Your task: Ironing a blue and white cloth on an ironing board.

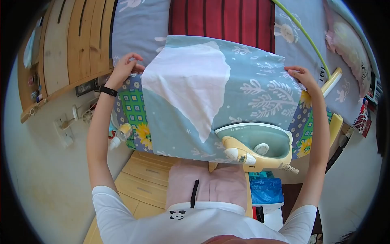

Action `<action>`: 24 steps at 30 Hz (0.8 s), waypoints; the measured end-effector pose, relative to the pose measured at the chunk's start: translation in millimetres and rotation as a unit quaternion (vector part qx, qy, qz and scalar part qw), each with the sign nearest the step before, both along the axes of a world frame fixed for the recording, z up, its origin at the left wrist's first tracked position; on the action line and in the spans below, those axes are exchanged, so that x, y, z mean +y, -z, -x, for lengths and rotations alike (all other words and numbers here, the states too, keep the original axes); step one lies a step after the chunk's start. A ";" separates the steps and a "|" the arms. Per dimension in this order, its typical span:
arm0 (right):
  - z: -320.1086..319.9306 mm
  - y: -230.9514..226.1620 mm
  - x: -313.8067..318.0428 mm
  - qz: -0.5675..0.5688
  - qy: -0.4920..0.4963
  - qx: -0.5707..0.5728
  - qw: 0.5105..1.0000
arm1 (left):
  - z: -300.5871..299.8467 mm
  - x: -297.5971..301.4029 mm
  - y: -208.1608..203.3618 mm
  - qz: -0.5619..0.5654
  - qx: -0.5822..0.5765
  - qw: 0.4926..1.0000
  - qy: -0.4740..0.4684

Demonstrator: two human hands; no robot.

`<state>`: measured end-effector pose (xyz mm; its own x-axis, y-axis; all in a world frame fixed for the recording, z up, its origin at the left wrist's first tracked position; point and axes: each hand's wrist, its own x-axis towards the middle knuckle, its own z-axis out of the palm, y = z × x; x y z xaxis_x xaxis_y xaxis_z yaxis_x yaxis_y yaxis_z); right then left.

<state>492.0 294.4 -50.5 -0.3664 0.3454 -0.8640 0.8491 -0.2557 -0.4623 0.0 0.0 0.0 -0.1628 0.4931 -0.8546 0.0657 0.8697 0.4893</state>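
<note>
A light blue cloth with a white patch and pale leaf prints lies spread over a patterned ironing board cover. At its far left corner my left hand pinches the edge between bent fingers. My right hand grips the far right edge, with thumb and fingers closed together. A green and cream iron rests on the near right part of the cloth, its tip to the left and its handle toward me. Neither hand touches it.
A spray bottle is beside the board's left end. Beyond are a bed with grey bedding and a red striped mat. A green hose-like cord arches at the right. Wooden drawers stand below.
</note>
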 end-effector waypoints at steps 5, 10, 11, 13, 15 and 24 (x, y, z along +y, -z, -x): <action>10.6 -4.1 -11.0 -0.066 0.070 0.028 0.995 | 1.0 -30.8 4.4 -0.252 0.273 0.928 -0.009; -3.9 -33.2 -23.5 -0.118 0.067 0.081 0.987 | -62.1 -23.9 -53.7 -0.098 0.378 0.904 0.174; -3.8 -45.6 -28.4 -0.081 0.084 0.098 0.988 | -67.4 -35.0 -50.4 -0.090 0.345 0.920 0.161; -11.1 -63.9 -35.4 -0.077 0.088 0.133 0.984 | -72.6 -47.5 -41.2 -0.086 0.315 0.934 0.147; -14.9 -77.7 -39.5 -0.071 0.091 0.163 0.980 | -76.4 -56.4 -35.0 -0.084 0.237 0.964 0.083; -43.6 -56.7 -61.7 -0.127 0.083 0.124 0.981 | -76.2 -66.3 -31.7 -0.104 0.282 0.953 0.041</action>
